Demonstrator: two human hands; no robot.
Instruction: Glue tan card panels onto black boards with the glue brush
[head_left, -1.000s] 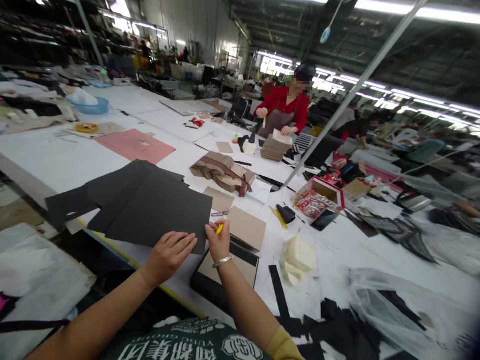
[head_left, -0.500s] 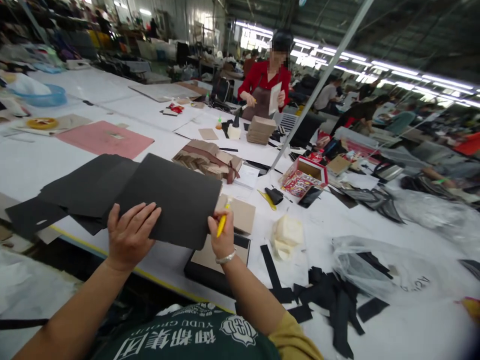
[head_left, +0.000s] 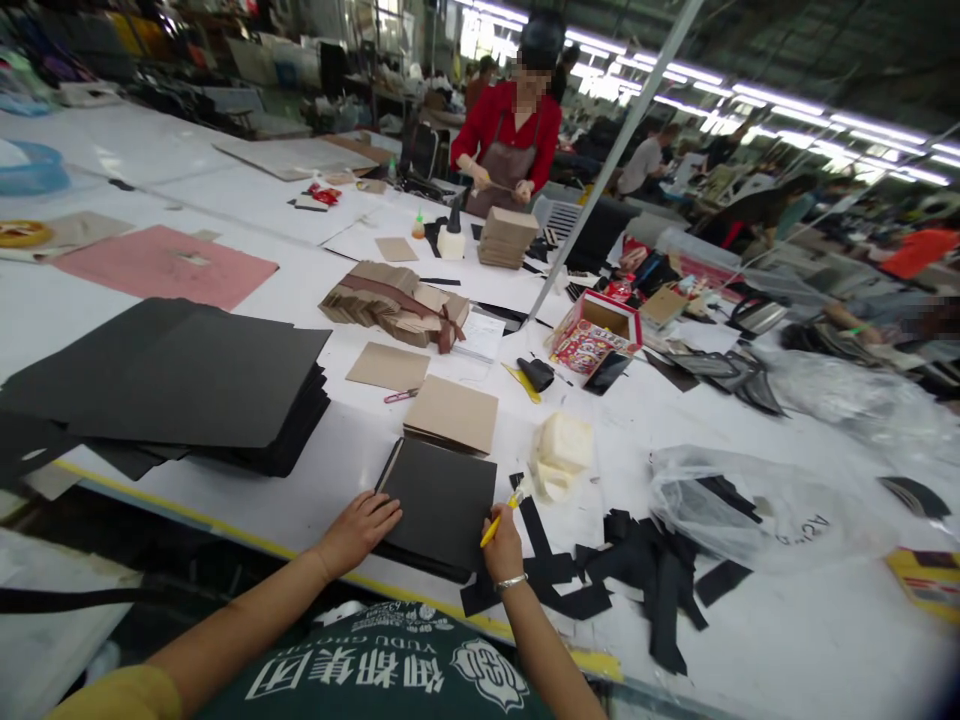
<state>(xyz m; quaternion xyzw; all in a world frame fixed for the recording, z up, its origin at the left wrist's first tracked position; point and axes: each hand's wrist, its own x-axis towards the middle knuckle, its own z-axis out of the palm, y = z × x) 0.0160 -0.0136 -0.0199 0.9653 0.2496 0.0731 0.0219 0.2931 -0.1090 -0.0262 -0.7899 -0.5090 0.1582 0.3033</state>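
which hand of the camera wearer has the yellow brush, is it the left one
No, the yellow brush is in the right hand, while the left hand touches the black sheet.

White "YUDU GRO…" and 御都集团 are printed on the dark green garment (head_left: 382,675); lettering on the plastic bag (head_left: 750,535) cannot be read.

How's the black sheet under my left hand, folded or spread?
Spread flat: the black sheet shows no crease, left hand at its edge.
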